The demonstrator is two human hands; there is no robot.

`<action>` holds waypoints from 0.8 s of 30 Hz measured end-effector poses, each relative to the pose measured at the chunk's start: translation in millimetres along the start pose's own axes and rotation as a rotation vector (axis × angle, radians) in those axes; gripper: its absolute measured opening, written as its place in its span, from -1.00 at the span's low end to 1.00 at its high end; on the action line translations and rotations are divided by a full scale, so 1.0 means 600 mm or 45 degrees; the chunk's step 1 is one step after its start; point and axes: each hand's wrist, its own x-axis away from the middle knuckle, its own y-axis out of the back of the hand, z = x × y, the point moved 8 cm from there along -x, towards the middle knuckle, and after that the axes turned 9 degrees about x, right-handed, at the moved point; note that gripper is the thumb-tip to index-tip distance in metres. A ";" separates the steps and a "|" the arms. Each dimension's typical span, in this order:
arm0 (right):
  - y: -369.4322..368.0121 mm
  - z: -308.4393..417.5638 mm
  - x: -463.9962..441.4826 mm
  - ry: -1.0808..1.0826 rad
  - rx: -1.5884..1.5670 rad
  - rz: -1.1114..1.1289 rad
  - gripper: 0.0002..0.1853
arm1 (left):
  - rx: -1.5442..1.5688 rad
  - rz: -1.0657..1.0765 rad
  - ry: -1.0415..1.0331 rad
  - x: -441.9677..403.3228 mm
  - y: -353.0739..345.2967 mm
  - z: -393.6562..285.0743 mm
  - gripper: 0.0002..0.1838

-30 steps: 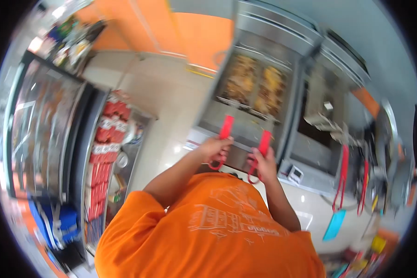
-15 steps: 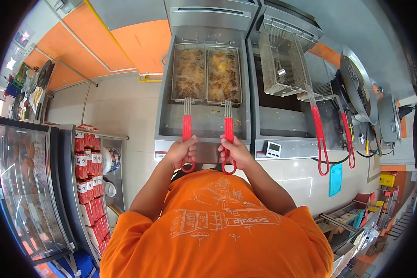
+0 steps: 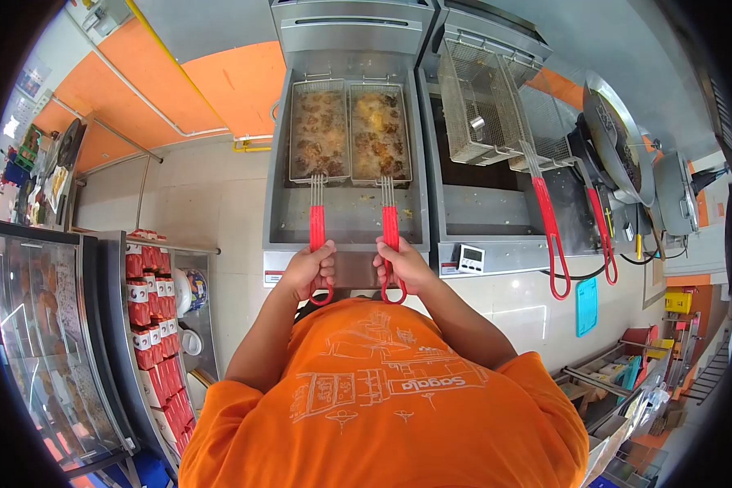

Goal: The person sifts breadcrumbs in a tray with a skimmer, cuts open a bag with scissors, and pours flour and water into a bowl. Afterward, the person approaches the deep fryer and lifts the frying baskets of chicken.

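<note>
My left hand (image 3: 311, 270) is wrapped round the red handle (image 3: 317, 224) of the left fry basket (image 3: 292, 167). My right hand (image 3: 403, 267) grips the red handle (image 3: 390, 224) of the right fry basket (image 3: 410, 163). Both wire baskets sit side by side in the deep fryer (image 3: 275, 195), their handles pointing toward me. Dark brown and golden pieces of food (image 3: 374, 122) bubble in the oil inside them. The exact kind of food cannot be made out.
On the right stands a second fryer (image 3: 488, 203) with raised baskets (image 3: 480, 106), red handles jutting toward me. A timer (image 3: 470, 259) sits on its front ledge. Woks (image 3: 614, 134) are farther right. To my left are a shelf of red-and-white boxes (image 3: 150, 325) and a glass display case (image 3: 45, 325).
The whole view has shifted a little, so the fryers appear slightly farther left. The bubbling has eased and the food pieces show more clearly. Both hands keep their grip on the handles.
</note>
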 end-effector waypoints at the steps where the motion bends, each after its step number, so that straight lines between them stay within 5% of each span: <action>1: 0.001 0.000 -0.001 -0.001 0.012 -0.007 -0.69 | 0.006 -0.014 0.006 0.000 0.002 0.000 -0.76; 24: -0.004 0.006 0.001 0.014 0.004 0.011 -0.73 | 0.025 -0.022 0.050 0.008 0.007 -0.009 -0.77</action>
